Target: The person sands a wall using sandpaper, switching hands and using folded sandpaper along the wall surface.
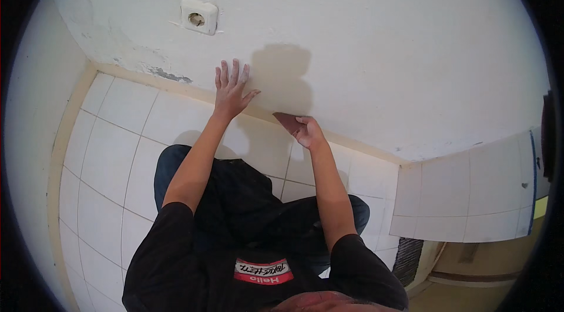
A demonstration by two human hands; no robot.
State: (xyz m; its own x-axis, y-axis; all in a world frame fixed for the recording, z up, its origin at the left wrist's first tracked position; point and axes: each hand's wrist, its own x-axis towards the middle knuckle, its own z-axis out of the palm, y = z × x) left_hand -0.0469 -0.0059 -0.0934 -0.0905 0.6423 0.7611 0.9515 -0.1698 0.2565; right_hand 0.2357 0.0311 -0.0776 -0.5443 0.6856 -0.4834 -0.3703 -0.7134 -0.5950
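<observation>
My left hand (232,92) is raised at the white wall (376,65) with its fingers spread, holding nothing. White dust coats its fingertips, which look to be on or very near the wall. In my right hand (309,133) is a piece of reddish-brown sandpaper (288,123), gripped at its right end by thumb and fingers. Its pointed corner sticks out toward the left, just in front of the beige baseboard (258,113). Whether the sheet touches the wall I cannot tell.
A white wall socket (200,17) sits above my left hand. Grey peeled plaster (167,74) marks the wall low on the left. White floor tiles (126,103) lie under my crossed legs (247,206). At right stands a low tiled wall (464,189).
</observation>
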